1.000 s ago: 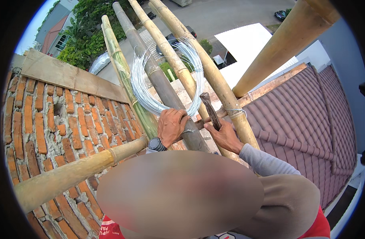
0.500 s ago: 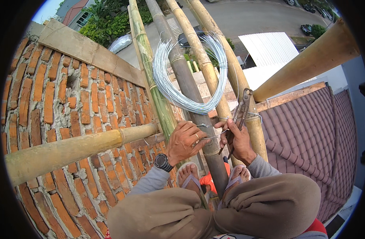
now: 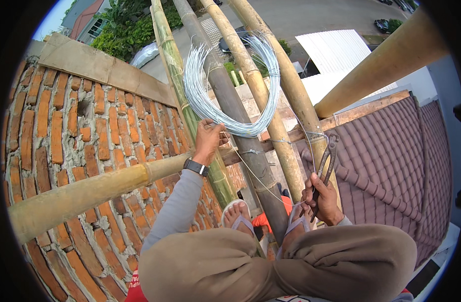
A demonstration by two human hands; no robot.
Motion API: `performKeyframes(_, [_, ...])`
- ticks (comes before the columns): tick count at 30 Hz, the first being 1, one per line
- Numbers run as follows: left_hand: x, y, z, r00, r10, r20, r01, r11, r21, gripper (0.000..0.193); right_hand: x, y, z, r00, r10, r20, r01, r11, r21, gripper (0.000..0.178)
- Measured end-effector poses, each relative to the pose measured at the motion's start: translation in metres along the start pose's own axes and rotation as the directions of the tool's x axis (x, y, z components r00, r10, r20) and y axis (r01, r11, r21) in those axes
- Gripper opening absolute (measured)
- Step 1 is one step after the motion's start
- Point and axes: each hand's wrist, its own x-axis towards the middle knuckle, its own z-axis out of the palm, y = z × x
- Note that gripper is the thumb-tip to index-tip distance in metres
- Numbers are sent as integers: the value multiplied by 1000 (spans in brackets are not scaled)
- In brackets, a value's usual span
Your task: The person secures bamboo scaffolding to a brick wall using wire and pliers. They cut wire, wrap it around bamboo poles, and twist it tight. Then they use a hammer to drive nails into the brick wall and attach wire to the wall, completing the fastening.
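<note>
My left hand (image 3: 209,140) is closed in a pinch on one end of a thin wire (image 3: 245,162), beside the lower left of the coil. That wire sags across a dark bamboo pole (image 3: 258,173) to my right hand (image 3: 323,200). The right fingers wrap round the handles of rusty pincers (image 3: 331,153), whose head points away from me, and also meet the wire. A big coil of silvery tie wire (image 3: 230,123) rests on the bamboo poles ahead of my hands. Wire ties (image 3: 315,134) bind poles to a wooden crosspiece (image 3: 295,135).
I perch high up, sandalled feet (image 3: 239,216) on bamboo. A brick wall (image 3: 64,151) rises at left, with a bamboo pole (image 3: 89,192) across it. Another thick pole (image 3: 386,65) slants at right above a tiled roof (image 3: 386,166). Below me shows a person in orange (image 3: 263,221).
My hands have moved apart. The left went forward and left to the coil's edge, the right back toward my knee with the pincers, and the wire now stretches between them.
</note>
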Motion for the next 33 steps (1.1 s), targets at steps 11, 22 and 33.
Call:
performKeyframes(11, [-72, -79, 9, 977, -56, 206, 133, 914, -384, 15, -27, -6, -50, 983, 65, -171, -147, 836, -529, 34])
performKeyframes(22, [-181, -91, -45, 640, -348, 685, 446, 894, 37, 31, -30, -81, -103, 958, -143, -250, -155, 476, -866, 29])
performKeyframes(33, [2, 21, -50, 989, 139, -48, -143, 985, -97, 43, 57, -16, -21, 960, -279, 14, 211, 689, -693, 28])
